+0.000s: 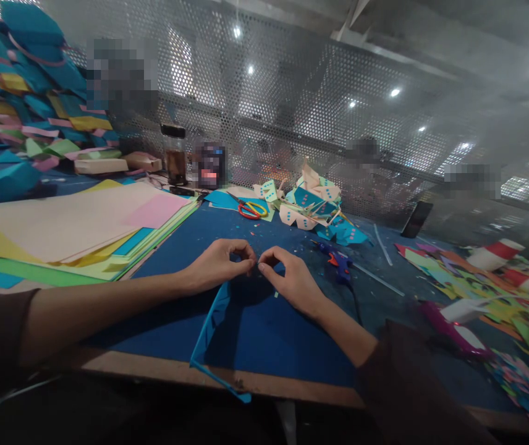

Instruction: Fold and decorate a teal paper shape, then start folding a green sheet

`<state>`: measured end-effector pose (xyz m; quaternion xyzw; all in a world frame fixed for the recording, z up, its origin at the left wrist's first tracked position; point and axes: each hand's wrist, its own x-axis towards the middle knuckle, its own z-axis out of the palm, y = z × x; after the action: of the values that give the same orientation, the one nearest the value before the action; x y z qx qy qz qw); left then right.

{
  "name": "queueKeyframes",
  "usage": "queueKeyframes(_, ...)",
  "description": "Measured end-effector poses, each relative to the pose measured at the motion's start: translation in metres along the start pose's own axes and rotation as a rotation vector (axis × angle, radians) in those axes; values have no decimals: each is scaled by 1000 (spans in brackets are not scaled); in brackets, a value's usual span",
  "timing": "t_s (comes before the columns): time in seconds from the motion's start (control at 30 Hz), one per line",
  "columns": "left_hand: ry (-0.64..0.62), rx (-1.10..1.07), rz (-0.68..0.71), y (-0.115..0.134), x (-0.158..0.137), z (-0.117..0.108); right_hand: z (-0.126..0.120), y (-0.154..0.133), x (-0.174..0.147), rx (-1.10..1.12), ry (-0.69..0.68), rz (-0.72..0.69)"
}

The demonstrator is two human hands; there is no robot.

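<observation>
My left hand (225, 262) is closed in a pinch, thumb against fingertips, over the middle of the table. My right hand (292, 278) faces it in a similar pinch, the fingertips of both almost meeting. Anything between the fingertips is too small or hidden to make out. A folded blue paper strip (209, 321) runs from beneath my left hand to the table's front edge, its lower end bent right over that edge. Whether my left hand touches the strip, I cannot tell. A tiny pale scrap (276, 295) lies below my right hand.
Coloured paper sheets (74, 222) are stacked left. Behind my hands lie scissors (253, 210) and folded paper pieces with dots (311, 198). A blue glue gun (338, 262), glue sticks (382, 247) and a magenta power strip (454, 327) are right. A bottle (174, 157) stands at the back.
</observation>
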<state>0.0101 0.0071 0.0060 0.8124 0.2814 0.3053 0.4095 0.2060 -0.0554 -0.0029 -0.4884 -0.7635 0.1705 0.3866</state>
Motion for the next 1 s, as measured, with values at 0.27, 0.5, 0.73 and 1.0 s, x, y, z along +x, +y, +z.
queueKeyframes(0.27, 13, 11, 9, 1, 0, 1, 0, 1, 2, -35, 26, 14)
queueKeyframes(0.5, 58, 54, -2, 2, 2, 0, 1, 5, 0, -18, 20, 84)
queueKeyframes(0.73, 50, 36, 9, -1, 2, 1, 0, 4, 3, -62, 3, 25)
queueKeyframes(1.0, 59, 24, -10, 0, 1, -1, 1, 4, 0, 36, -42, 96)
